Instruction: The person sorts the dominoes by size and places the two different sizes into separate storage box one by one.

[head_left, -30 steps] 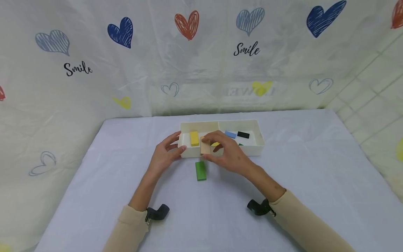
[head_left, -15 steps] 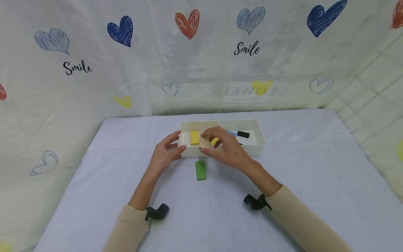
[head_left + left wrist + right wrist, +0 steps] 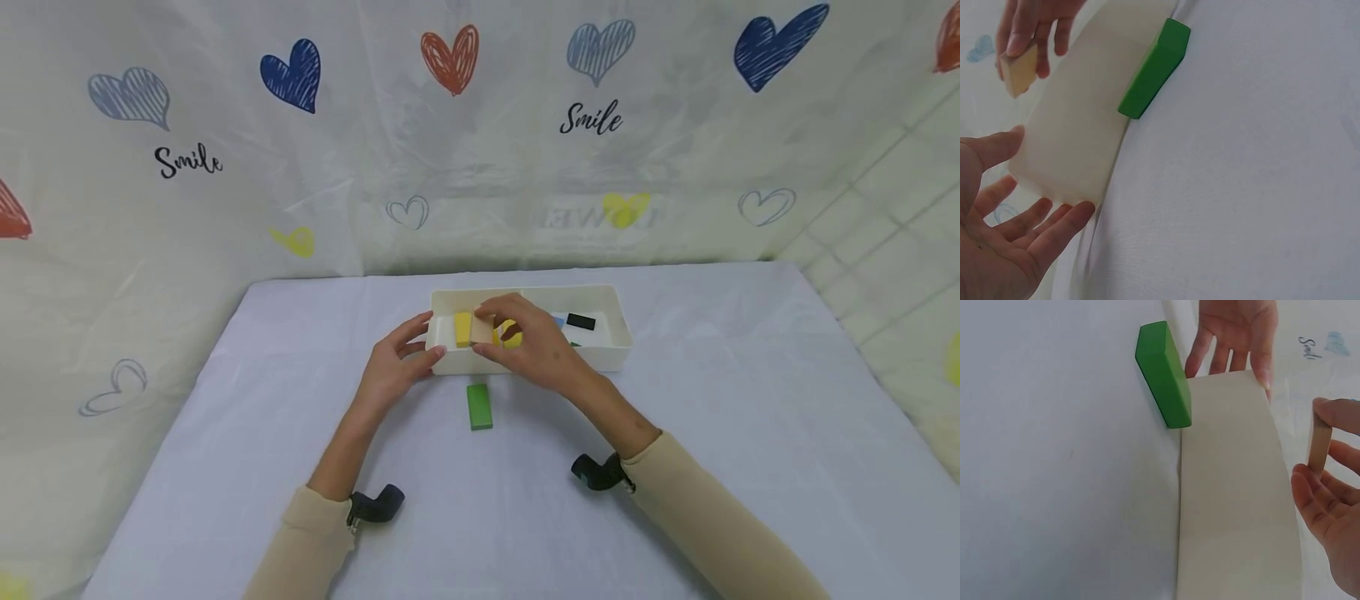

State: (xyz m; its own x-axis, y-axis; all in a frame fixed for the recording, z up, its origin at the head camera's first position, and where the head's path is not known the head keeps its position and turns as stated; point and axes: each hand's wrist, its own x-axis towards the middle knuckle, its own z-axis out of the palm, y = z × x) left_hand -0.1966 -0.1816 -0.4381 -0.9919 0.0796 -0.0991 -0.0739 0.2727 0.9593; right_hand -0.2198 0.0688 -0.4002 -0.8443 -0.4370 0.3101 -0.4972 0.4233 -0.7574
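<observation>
My right hand (image 3: pixel 538 350) pinches a plain light wooden block (image 3: pixel 482 328) between thumb and fingertips, above the left compartment of a white two-part box (image 3: pixel 585 358). In the right wrist view the wooden block (image 3: pixel 1319 444) stands upright in the grip, just beyond the box's rim. My left hand (image 3: pixel 392 367) holds the box's left end, its thumb at the front corner and its fingers round the end wall. One yellow block (image 3: pixel 462 330) lies in the left compartment; more yellow (image 3: pixel 513 335) shows behind the right fingers. On the cloth in front lies a green block (image 3: pixel 480 407).
In the right compartment lie a black block (image 3: pixel 581 322), a blue block (image 3: pixel 558 321) partly behind my hand, and a sliver of green. A white cloth (image 3: pixel 675 375) covers the table. A heart-printed sheet (image 3: pixel 495 167) hangs behind it.
My right hand has carried the wooden block up and slightly left, from the box's front wall to over the left compartment. The left hand and the green block stay where they were.
</observation>
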